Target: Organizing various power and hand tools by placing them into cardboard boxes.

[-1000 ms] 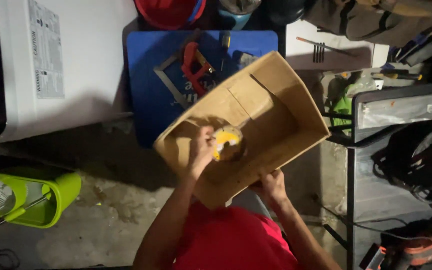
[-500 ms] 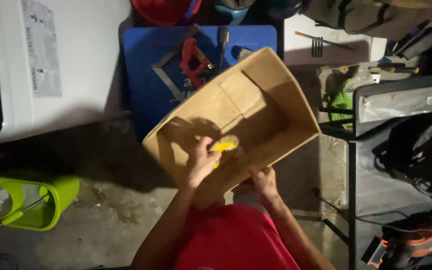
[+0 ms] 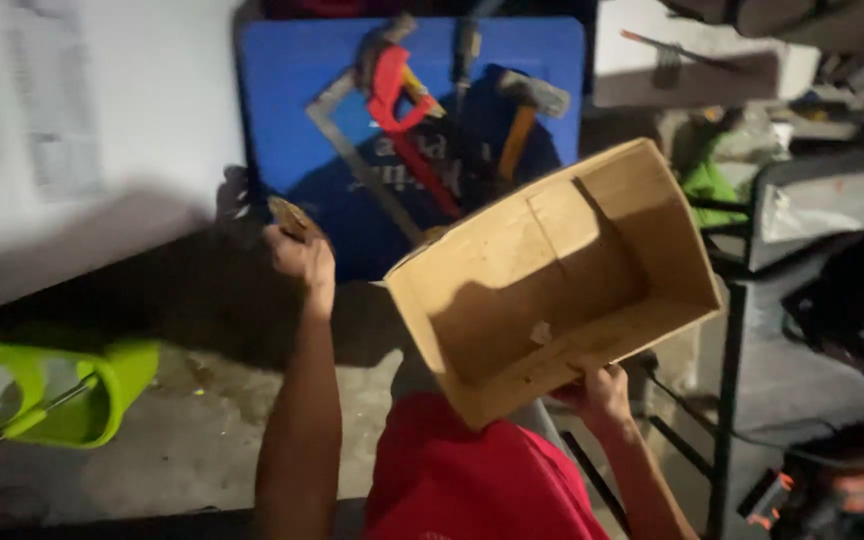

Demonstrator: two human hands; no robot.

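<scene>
One hand on a tilted box, the other raised with a small object

The open cardboard box (image 3: 562,275) hangs tilted over the lap, held only at its near bottom edge by the right hand (image 3: 597,392), fingers curled on the rim — so light a hold could let it tip or slide to the concrete floor (image 3: 202,440). The left hand (image 3: 300,255) is raised beside the blue board (image 3: 292,100) of tools, closed on a small brownish round piece (image 3: 290,215) — easily dropped in the dark.

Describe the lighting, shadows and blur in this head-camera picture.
Head view: one harsh light from the wearer's side brightens the cardboard box held by the right hand and the blue board, while the floor and the right edge sink into darkness. The box throws a hard shadow on the board. Motion blur smears the whole frame; the small thing in the left hand is too soft to identify.
</scene>
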